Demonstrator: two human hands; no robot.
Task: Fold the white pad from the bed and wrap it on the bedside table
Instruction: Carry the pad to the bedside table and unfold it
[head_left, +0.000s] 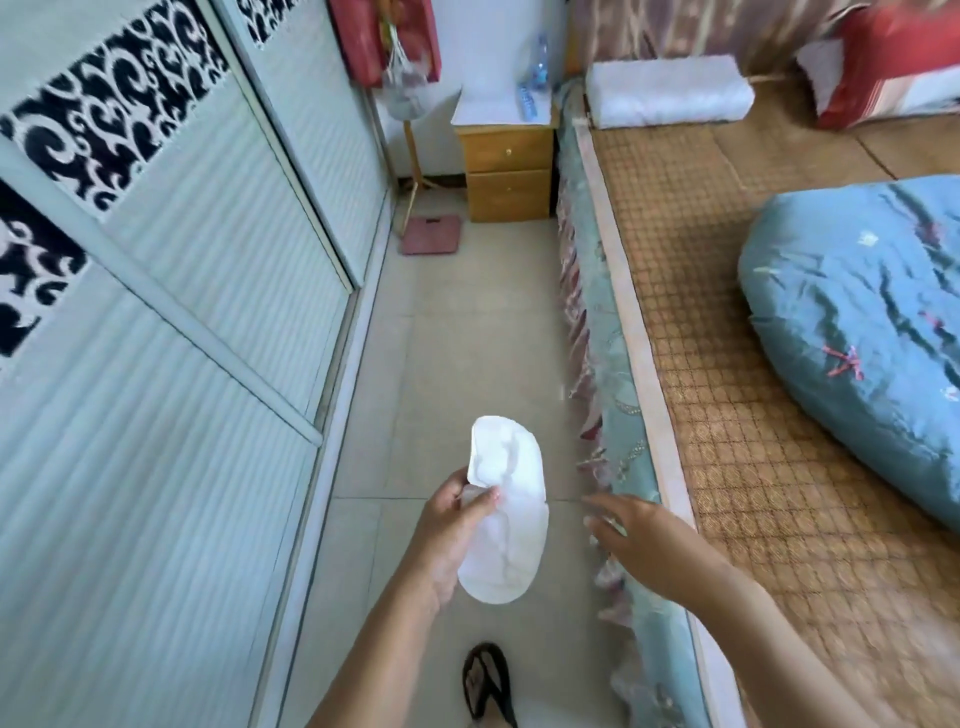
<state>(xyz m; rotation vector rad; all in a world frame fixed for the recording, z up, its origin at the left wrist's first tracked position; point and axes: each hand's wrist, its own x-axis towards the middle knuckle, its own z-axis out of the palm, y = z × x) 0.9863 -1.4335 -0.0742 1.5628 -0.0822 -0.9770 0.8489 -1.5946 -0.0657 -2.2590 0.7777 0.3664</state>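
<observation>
The white pad (506, 514) is an elongated oval, held over the floor tiles in the aisle beside the bed. My left hand (449, 530) grips its left edge near the middle, thumb on top. My right hand (634, 535) hovers to the right of the pad with fingers spread, holding nothing, close to the bed's frilled edge. The bedside table (509, 171) is a small wooden cabinet with two drawers at the far end of the aisle, its top covered by a white sheet (493, 106).
A plastic bottle (529, 101) lies on the bedside table's top. The bed (727, 291) with a woven mat fills the right side, bearing a blue quilt (862, 312) and a white roll (670, 93). Wardrobe doors (171, 364) line the left. A pink scale (432, 235) lies on the floor.
</observation>
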